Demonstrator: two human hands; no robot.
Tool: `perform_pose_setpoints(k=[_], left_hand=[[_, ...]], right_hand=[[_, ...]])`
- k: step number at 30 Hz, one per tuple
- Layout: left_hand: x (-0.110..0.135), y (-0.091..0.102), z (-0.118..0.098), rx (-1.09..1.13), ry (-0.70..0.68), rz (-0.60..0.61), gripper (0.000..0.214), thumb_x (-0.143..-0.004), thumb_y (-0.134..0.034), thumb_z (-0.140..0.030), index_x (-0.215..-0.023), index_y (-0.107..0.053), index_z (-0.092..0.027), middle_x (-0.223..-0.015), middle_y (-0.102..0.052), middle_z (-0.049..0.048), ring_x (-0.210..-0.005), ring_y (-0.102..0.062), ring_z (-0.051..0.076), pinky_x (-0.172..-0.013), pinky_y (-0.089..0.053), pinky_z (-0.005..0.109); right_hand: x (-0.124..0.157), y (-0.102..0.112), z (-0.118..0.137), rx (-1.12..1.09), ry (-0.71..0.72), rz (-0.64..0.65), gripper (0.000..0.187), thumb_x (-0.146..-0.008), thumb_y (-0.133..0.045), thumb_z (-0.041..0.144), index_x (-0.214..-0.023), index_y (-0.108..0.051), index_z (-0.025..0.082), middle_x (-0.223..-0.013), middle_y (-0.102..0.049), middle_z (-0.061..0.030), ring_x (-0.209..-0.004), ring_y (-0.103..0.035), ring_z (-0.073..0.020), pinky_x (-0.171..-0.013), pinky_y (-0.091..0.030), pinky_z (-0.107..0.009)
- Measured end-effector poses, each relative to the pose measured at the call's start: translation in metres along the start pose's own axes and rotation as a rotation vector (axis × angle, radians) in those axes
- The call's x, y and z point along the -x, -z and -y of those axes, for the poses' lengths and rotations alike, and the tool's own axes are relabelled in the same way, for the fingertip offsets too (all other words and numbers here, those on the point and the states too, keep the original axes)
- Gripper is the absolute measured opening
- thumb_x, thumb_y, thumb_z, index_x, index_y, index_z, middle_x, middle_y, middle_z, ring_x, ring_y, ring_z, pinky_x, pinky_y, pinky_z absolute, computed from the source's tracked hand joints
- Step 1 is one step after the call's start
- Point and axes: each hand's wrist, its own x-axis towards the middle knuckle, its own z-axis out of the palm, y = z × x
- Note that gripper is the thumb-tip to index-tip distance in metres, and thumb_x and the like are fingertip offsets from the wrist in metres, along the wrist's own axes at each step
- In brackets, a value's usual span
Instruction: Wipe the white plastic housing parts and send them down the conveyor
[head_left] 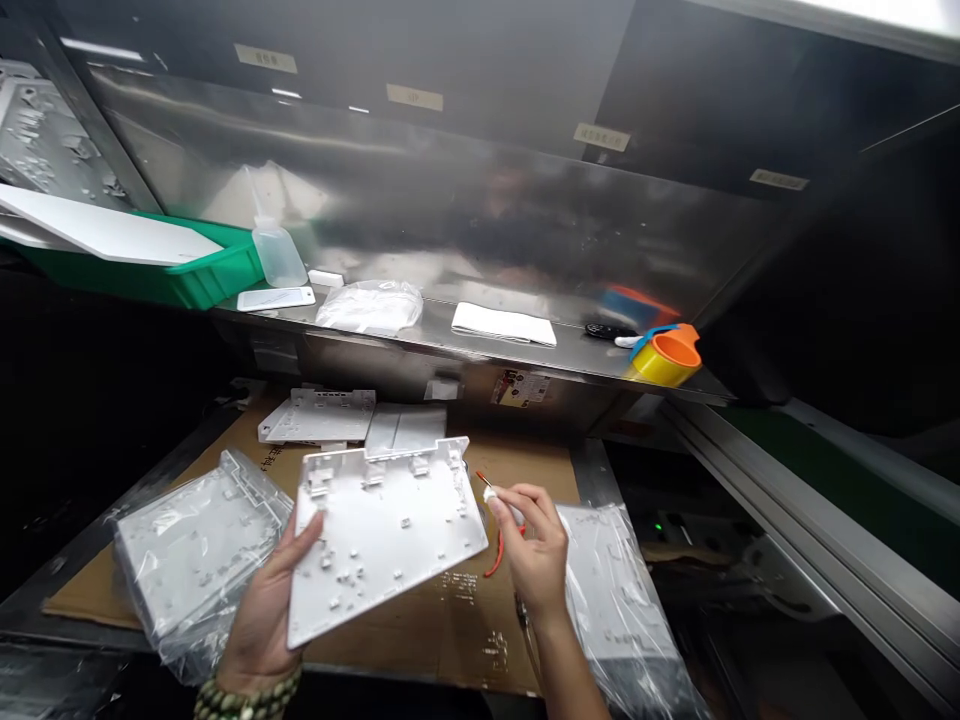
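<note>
Left hand (266, 600) grips the white plastic panel (386, 530) at its lower left edge. The thumb is laid over the front face and the fingers are behind it, out of view, so the hand is closed on the panel. The panel is up off the cardboard sheet (450, 625), at centre frame between the two hands. Right hand (536, 550) is just off the panel's right edge, near its upper right corner. Thumb and forefinger are pinched on a small white piece (491, 494), other fingers loosely curled. A red-orange strip (495, 560) shows by this hand; can't tell what it is or whether it's held. The panel is flat and glossy white, inner face to the camera, with small raised bosses and clips and a row of tabs and notches along the top edge. Outline is a rough trapezoid: tall at the left, tapering toward the right hand, lower edge slanting up from the left wrist to the right. The top edge runs left to right and rises a little rightward. The long axis is hard to call, roughly left-right. Beaded bracelet (247, 700) on the left wrist. Bagged panels (187, 540) lie left on the cardboard, another bagged stack (607, 580) right, loose white panels (319, 415) further back. The steel shelf (585, 352) above carries a green bin (195, 280), squeeze bottle (277, 250), folded cloth (502, 323) and tape rolls (667, 355).
</note>
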Motion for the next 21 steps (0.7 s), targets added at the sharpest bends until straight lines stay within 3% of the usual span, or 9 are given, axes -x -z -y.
perform_pose_setpoints(k=[4,8,12,15,19,21], left_hand=[[-0.008,0.008,-0.012,0.306,-0.066,0.117,0.063,-0.102,-0.050,-0.021,-0.160,-0.028,-0.031,-0.136,-0.067,0.0098,-0.133,-0.051,0.034,-0.117,-0.038,0.056],[-0.008,0.008,-0.017,0.424,-0.048,0.201,0.058,-0.104,-0.047,-0.033,-0.160,-0.028,-0.036,-0.145,-0.059,0.0054,-0.139,-0.043,0.032,-0.120,-0.031,0.055],[-0.010,0.020,-0.020,0.444,0.041,0.038,0.064,-0.104,-0.044,-0.030,-0.162,-0.019,-0.037,-0.144,-0.060,0.0028,-0.141,-0.041,0.029,-0.120,-0.032,0.055],[-0.011,0.026,-0.020,0.429,0.101,-0.049,0.067,-0.100,-0.051,-0.032,-0.160,-0.023,-0.043,-0.138,-0.065,-0.0015,-0.140,-0.043,0.030,-0.120,-0.034,0.057],[-0.002,0.034,-0.021,0.371,0.007,-0.114,0.075,-0.095,-0.061,-0.043,-0.158,-0.022,-0.049,-0.134,-0.068,-0.0061,-0.141,-0.046,0.029,-0.119,-0.040,0.054],[0.005,0.045,-0.021,0.316,0.016,-0.015,0.081,-0.089,-0.065,-0.054,-0.157,-0.021,-0.053,-0.137,-0.067,-0.0085,-0.141,-0.047,0.028,-0.118,-0.044,0.051]], right_hand=[[0.009,0.010,0.009,0.051,0.067,0.050,0.016,-0.096,-0.067,0.024,-0.105,-0.079,0.028,-0.099,-0.066,-0.0047,-0.094,-0.064,-0.0186,-0.080,-0.053,-0.032],[0.007,0.007,0.002,0.140,0.133,0.076,0.017,-0.096,-0.066,0.023,-0.106,-0.078,0.031,-0.099,-0.068,-0.0040,-0.095,-0.064,-0.0197,-0.083,-0.053,-0.034],[0.009,0.002,-0.012,0.183,0.117,0.100,0.015,-0.096,-0.066,0.024,-0.101,-0.079,0.029,-0.096,-0.069,-0.0036,-0.090,-0.064,-0.0193,-0.080,-0.052,-0.033],[0.015,-0.003,-0.019,0.144,0.071,0.119,0.015,-0.097,-0.065,0.029,-0.103,-0.078,0.031,-0.098,-0.069,-0.0033,-0.093,-0.065,-0.0186,-0.082,-0.052,-0.031],[0.017,-0.015,-0.057,0.227,-0.032,0.248,0.019,-0.096,-0.063,0.037,-0.103,-0.079,0.030,-0.103,-0.071,-0.0038,-0.099,-0.066,-0.0198,-0.087,-0.051,-0.031],[0.017,-0.023,-0.090,0.296,-0.122,0.248,0.022,-0.096,-0.060,0.035,-0.100,-0.079,0.024,-0.101,-0.073,-0.0070,-0.097,-0.067,-0.0226,-0.087,-0.051,-0.034]])
